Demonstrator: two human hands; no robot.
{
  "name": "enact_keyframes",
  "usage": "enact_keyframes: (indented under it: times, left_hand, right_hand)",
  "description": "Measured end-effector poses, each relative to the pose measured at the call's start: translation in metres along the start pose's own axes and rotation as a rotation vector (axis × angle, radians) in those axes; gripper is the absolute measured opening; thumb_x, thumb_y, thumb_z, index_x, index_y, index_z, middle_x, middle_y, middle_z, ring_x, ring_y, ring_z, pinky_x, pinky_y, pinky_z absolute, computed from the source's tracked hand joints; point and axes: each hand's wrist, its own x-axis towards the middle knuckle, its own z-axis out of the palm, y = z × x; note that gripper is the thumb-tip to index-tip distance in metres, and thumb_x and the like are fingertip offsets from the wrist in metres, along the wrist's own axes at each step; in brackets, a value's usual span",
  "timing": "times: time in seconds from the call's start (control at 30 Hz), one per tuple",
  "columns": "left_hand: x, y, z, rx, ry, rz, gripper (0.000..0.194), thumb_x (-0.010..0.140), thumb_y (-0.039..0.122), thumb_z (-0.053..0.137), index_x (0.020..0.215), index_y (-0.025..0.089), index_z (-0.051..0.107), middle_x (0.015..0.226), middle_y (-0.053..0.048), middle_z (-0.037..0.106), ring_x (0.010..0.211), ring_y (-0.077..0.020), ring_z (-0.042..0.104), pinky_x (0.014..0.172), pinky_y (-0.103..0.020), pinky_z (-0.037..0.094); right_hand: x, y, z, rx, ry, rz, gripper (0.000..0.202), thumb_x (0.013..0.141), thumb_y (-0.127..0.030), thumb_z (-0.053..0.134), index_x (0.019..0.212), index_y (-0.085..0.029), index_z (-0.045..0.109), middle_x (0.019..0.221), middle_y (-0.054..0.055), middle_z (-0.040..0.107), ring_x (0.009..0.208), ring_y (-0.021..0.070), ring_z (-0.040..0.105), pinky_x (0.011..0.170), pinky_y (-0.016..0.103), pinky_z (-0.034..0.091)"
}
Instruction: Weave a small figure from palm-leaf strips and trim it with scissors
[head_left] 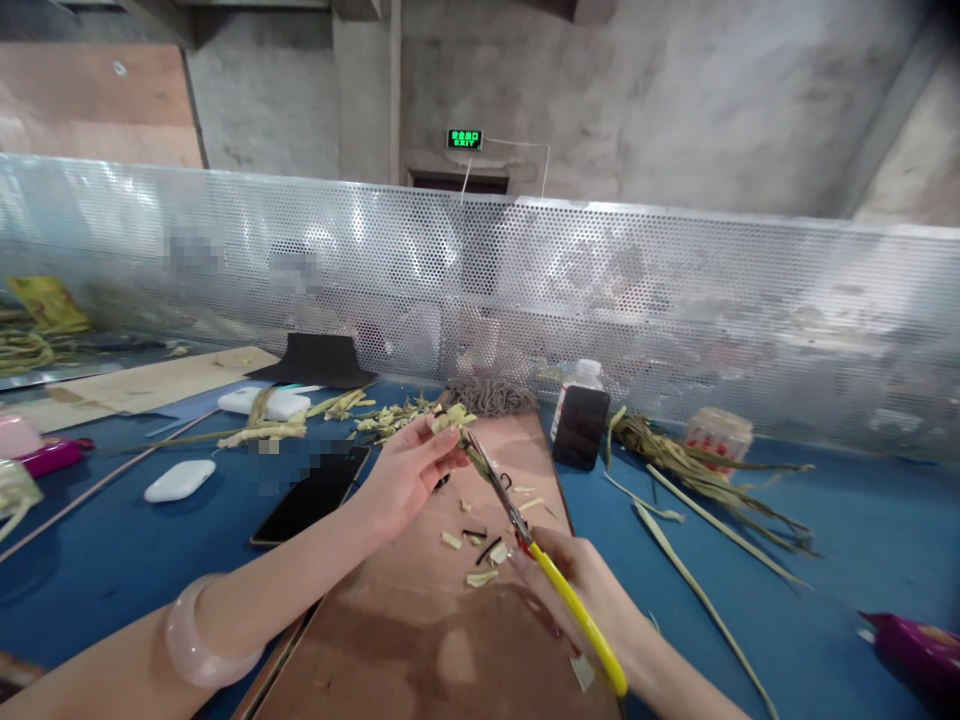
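Note:
Near the middle, my left hand (420, 465) pinches a small pale green and yellow piece of plant material (454, 420) between thumb and fingers. My right hand (574, 585) is closed round yellow-handled scissors (517, 518), whose blades point up and left to the piece. The blade tips are close to my left fingertips; whether they touch the piece cannot be made out. Under both hands lies a brown board (420, 620) with several small pale and dark scraps (481, 578). A dark coil of cord (491, 397) rests at the board's far end.
A black phone (311, 500), a white case (180, 481) and pale strips lie left on the blue table (97, 580). Right of the board stand a white bottle (589, 374) with a black box and a clear jar (718, 440), beside dried leaves (675, 460). A perforated metal screen (360, 270) runs behind.

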Motion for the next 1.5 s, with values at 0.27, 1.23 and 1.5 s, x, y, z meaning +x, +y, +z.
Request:
enact_keyframes:
  times: [0.27,1.23,1.5]
  left_hand:
    - [0.0003,-0.0006,-0.0027,0.027,0.012,-0.002,0.014,0.072,0.022,0.074,0.071,0.016,0.063,0.073,0.000,0.062,0.068,-0.0111,0.060,0.072,-0.027,0.053]
    - [-0.0024,-0.0011,0.0024,0.037,0.023,-0.006,0.015,0.070,0.019,0.075,0.069,0.015,0.060,0.070,0.001,0.062,0.066,-0.0099,0.059,0.069,-0.024,0.051]
    - [-0.0032,0.0002,0.0035,0.038,0.037,-0.016,0.019,0.069,0.023,0.076,0.066,0.015,0.059,0.068,0.001,0.061,0.065,-0.0104,0.058,0.069,-0.025,0.052]
  right_hand:
    - [-0.0014,-0.0027,-0.0009,-0.072,0.001,0.009,0.038,0.088,-0.051,0.044,0.065,-0.020,0.042,0.044,-0.006,0.041,0.034,0.0066,0.035,0.035,0.021,0.020]
    - [0.0011,-0.0002,0.0020,-0.225,0.093,-0.020,0.036,0.086,-0.047,0.043,0.062,-0.021,0.036,0.051,-0.006,0.034,0.043,0.0079,0.036,0.040,0.021,0.021]
    - [0.0023,0.0033,0.0032,-0.231,0.119,-0.056,0.039,0.086,-0.049,0.043,0.062,-0.020,0.039,0.051,-0.005,0.034,0.048,0.0090,0.035,0.043,0.021,0.022]
